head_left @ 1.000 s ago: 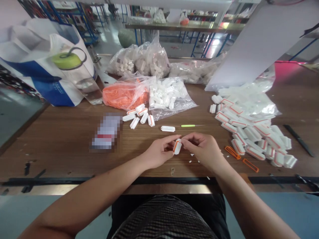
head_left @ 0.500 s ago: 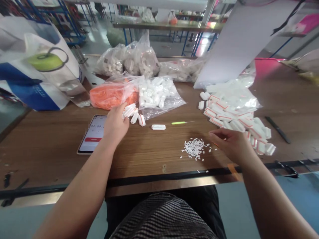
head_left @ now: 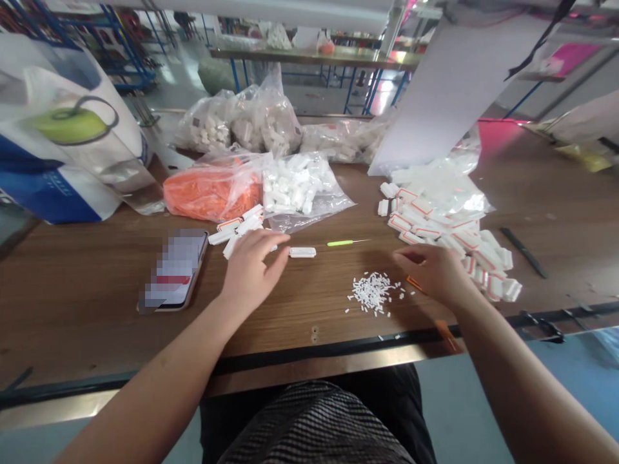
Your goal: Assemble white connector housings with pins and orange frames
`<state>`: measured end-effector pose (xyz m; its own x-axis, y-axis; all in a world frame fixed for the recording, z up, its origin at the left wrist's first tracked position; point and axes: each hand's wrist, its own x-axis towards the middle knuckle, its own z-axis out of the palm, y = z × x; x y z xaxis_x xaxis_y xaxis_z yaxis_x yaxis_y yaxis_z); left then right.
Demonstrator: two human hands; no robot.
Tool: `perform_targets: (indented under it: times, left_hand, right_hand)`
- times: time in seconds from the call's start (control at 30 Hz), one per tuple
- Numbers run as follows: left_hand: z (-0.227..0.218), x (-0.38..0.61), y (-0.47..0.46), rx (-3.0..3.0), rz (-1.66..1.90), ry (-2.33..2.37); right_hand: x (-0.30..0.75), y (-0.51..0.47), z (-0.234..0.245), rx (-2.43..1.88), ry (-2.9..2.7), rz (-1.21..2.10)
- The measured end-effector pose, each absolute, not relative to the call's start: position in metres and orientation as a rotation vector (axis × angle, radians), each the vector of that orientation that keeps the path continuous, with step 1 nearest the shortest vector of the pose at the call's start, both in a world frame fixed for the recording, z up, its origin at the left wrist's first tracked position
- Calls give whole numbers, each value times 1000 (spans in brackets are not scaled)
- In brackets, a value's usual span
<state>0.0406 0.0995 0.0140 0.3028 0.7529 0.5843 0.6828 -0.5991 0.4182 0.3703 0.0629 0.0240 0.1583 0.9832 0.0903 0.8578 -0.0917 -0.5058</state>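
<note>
My left hand lies palm down on the wooden table, fingers together and curled over a white plastic piece that peeks out beneath them. Beside its fingertips lie a single white piece and a small group of white and orange pieces. My right hand is curled at the near edge of a big pile of white pieces with orange frames, its fingers closed on an orange frame. A heap of tiny white pins lies between the hands.
A green-handled pick lies past the pins. A phone is at the left. Bags of orange parts and white parts sit behind, with a shopping bag far left. A black tool lies right.
Both hands held one white and orange piece together a second ago. The left hand then reached out to the small group of pieces and drew back; the right hand moved to the pile's edge.
</note>
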Motion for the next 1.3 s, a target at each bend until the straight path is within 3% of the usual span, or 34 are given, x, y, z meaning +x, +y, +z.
perform_targets:
  times: [0.2, 0.57, 0.73, 1.0, 1.3]
  left_hand:
    - [2, 47, 93, 2463, 1144, 1218]
    - [-3, 50, 89, 2372, 1135, 1184]
    - [0, 59, 75, 2371, 937, 805]
    - [-4, 58, 78, 2006, 1027, 1172]
    - [20, 58, 68, 1887, 656, 797]
  right_hand:
    - [300, 151, 23, -1727, -2050, 438]
    - [225, 229, 8, -1936, -2059, 367]
    - [248, 204, 22, -1903, -2090, 360]
    - [280, 86, 27, -1440, -2059, 605]
    - [270, 17, 9, -1311, -2045, 613]
